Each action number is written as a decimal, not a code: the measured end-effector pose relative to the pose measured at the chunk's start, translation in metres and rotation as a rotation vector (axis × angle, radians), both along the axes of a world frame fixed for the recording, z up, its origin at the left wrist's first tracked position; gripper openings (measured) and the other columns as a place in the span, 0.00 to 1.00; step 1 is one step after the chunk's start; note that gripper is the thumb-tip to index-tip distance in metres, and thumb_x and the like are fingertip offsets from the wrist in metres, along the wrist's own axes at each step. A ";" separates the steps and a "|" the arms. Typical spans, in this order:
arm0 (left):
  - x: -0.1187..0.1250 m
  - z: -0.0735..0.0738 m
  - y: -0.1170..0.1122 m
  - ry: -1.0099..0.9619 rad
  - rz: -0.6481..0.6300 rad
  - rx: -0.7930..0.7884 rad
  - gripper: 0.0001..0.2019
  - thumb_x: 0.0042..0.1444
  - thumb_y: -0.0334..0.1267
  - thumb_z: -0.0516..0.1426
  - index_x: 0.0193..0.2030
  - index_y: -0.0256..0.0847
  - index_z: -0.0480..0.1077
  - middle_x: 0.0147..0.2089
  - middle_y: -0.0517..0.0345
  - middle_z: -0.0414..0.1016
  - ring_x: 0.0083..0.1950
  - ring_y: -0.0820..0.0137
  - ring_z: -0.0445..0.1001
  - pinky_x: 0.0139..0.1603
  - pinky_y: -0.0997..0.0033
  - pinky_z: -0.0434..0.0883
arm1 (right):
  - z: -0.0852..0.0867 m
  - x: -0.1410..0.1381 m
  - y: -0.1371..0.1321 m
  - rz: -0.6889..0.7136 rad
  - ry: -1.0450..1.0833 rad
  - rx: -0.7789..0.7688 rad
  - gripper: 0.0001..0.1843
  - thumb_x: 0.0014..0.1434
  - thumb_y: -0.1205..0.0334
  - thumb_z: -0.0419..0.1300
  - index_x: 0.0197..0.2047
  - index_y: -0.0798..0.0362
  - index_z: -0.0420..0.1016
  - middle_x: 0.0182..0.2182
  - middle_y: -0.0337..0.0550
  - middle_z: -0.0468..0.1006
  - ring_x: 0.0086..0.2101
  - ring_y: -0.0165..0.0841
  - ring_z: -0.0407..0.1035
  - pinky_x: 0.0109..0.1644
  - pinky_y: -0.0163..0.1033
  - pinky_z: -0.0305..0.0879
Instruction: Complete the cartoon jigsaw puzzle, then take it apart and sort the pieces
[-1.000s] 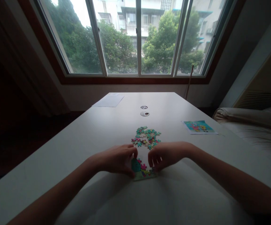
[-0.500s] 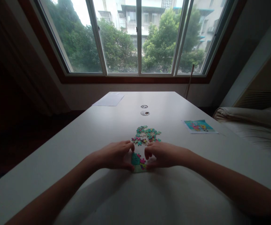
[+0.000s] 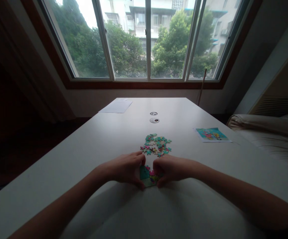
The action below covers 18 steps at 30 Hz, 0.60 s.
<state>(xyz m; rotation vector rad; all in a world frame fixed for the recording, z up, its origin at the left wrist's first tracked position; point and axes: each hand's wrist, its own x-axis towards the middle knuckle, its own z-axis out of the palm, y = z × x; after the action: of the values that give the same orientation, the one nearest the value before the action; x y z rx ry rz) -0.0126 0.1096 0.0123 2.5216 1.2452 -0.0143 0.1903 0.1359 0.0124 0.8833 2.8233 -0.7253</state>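
A small joined patch of jigsaw puzzle (image 3: 148, 176), teal, pink and green, lies on the white table (image 3: 109, 139) close to me. My left hand (image 3: 124, 169) curls against its left edge, fingers closed on it. My right hand (image 3: 172, 168) presses in from the right, fingers also closed on the patch. Both hands nearly meet above it and hide most of it. Just beyond the hands lies a heap of loose puzzle pieces (image 3: 156, 145).
A printed picture card (image 3: 211, 134) lies at the right of the table. A sheet of paper (image 3: 116, 106) sits at the far left corner. Two round cable holes (image 3: 154, 117) mark the table's middle. A bed with bedding (image 3: 265, 132) stands right.
My right hand has slid left over the joined patch, closing the gap to my left hand. The patch shows less than before. The loose heap has not moved.
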 end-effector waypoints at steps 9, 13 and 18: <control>0.000 0.000 0.000 -0.011 -0.004 -0.025 0.24 0.34 0.52 0.62 0.36 0.41 0.63 0.38 0.58 0.64 0.36 0.67 0.65 0.30 0.75 0.59 | 0.002 0.007 0.011 -0.004 0.111 -0.226 0.09 0.44 0.65 0.62 0.32 0.57 0.73 0.22 0.34 0.68 0.23 0.23 0.60 0.25 0.28 0.54; -0.001 -0.001 -0.002 -0.016 0.007 -0.049 0.25 0.34 0.52 0.62 0.38 0.41 0.64 0.39 0.57 0.64 0.37 0.66 0.65 0.31 0.75 0.60 | -0.004 0.012 0.027 -0.132 0.346 -0.266 0.09 0.44 0.62 0.63 0.29 0.58 0.71 0.21 0.35 0.69 0.24 0.23 0.61 0.26 0.28 0.57; 0.002 0.000 -0.007 0.023 0.065 -0.026 0.25 0.35 0.52 0.61 0.40 0.42 0.64 0.40 0.56 0.65 0.38 0.65 0.65 0.32 0.73 0.60 | -0.025 0.023 0.051 -0.328 0.466 -0.419 0.12 0.45 0.59 0.62 0.31 0.59 0.71 0.22 0.39 0.73 0.22 0.25 0.64 0.24 0.30 0.60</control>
<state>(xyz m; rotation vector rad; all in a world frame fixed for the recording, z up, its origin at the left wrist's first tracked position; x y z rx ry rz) -0.0104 0.1026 0.0124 2.4645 1.3269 -0.0435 0.2131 0.1867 -0.0130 1.2359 2.7212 -1.6885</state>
